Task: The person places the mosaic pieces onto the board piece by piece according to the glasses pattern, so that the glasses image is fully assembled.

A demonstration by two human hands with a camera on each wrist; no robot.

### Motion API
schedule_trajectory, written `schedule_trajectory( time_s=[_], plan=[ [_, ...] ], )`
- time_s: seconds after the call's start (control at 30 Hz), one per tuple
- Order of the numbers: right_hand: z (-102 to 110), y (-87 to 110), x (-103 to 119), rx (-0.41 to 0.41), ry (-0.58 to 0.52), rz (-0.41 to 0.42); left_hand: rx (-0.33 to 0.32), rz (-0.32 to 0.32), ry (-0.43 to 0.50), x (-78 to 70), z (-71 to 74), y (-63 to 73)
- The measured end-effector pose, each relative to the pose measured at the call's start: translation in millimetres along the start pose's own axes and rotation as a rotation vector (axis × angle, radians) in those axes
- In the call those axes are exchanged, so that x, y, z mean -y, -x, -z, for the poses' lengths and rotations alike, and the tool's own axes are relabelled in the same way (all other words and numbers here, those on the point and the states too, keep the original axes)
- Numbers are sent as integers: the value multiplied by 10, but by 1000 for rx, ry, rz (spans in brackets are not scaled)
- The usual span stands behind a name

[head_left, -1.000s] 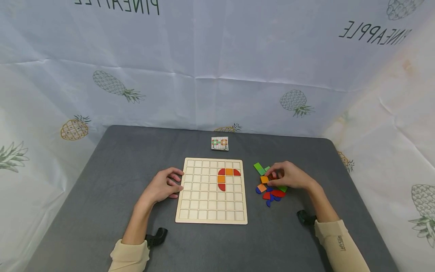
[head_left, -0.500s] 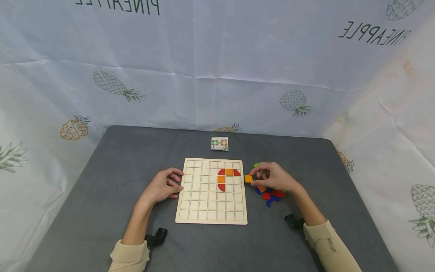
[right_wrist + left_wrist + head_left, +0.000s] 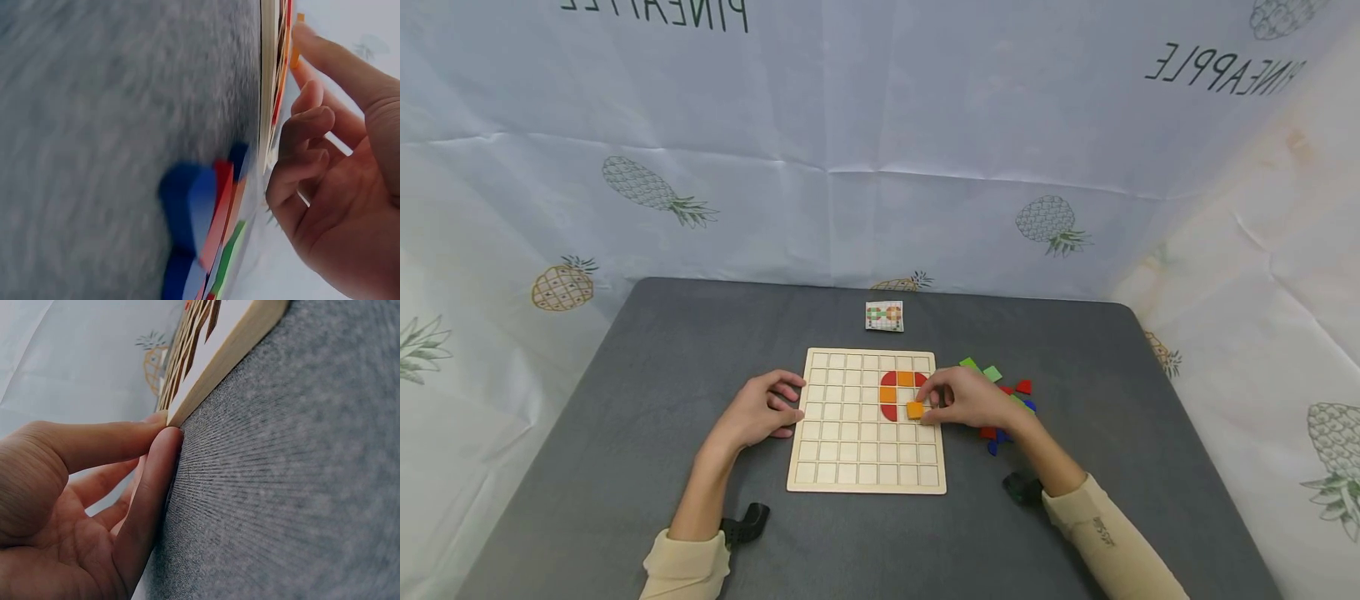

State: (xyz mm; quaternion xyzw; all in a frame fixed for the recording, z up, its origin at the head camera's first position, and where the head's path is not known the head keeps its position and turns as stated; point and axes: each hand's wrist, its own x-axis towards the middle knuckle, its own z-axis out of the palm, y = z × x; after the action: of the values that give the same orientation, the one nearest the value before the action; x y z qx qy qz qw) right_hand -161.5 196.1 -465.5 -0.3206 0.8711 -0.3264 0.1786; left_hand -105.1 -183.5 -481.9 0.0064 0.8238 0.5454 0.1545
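A pale wooden grid board [image 3: 827,454] lies on the table with red rounded pieces [image 3: 889,412] and orange squares [image 3: 888,394] set in its upper right cells. My right hand [image 3: 973,398] pinches an orange square tile [image 3: 915,410] between thumb and fingers, over the board's right part. In the right wrist view that orange tile [image 3: 296,44] stands edge-on at the thumb tip, close over the board [image 3: 267,75]. My left hand [image 3: 760,407] rests its thumb and fingertips against the board's left edge. The left wrist view shows the thumb tip [image 3: 156,428] right at the edge.
Loose green, red and blue pieces [image 3: 992,373] lie right of the board, partly hidden by my right hand and forearm. A small printed pattern card [image 3: 884,316] lies behind the board. The grey table [image 3: 700,321] meets a pineapple-print curtain [image 3: 760,217] at the back.
My right hand has picked the orange tile from the loose pile and carried it left, over the board. The left hand has stayed at the board's edge.
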Motion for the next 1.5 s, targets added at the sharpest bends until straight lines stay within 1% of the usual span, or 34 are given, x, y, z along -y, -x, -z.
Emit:
schedule_trajectory(
  time_s=[0.17,0.23,0.4,0.6,0.77,0.83,1.17,1.23,1.37,1.5],
  plan=[
    [-53,-49,54,-1,74,-6,1,-7,-1,-8,2,-4],
    [-66,-63,79,1,91,-30,2,-8,-1,-10,4,-7],
    [-69,-70,139,8,111,-68,0,-1,-2,-3,5,-25],
    [-67,-52,153,3,118,-62,6,-8,-4,-23,5,-17],
    [-72,-31,140,-5,136,-73,11,-17,-6,-35,9,6],
    [-78,-24,135,-4,134,-76,7,-11,-2,-33,8,6],
    [-85,-4,164,-2,104,-35,-4,4,-10,-25,-4,10],
    [-85,-1,168,0,100,-35,-10,12,-8,-23,-4,10],
    [-81,18,159,-6,85,-41,-10,5,-14,-17,-7,10],
    [-47,66,133,-18,47,-57,-11,4,-12,-12,-12,5]
  ],
)
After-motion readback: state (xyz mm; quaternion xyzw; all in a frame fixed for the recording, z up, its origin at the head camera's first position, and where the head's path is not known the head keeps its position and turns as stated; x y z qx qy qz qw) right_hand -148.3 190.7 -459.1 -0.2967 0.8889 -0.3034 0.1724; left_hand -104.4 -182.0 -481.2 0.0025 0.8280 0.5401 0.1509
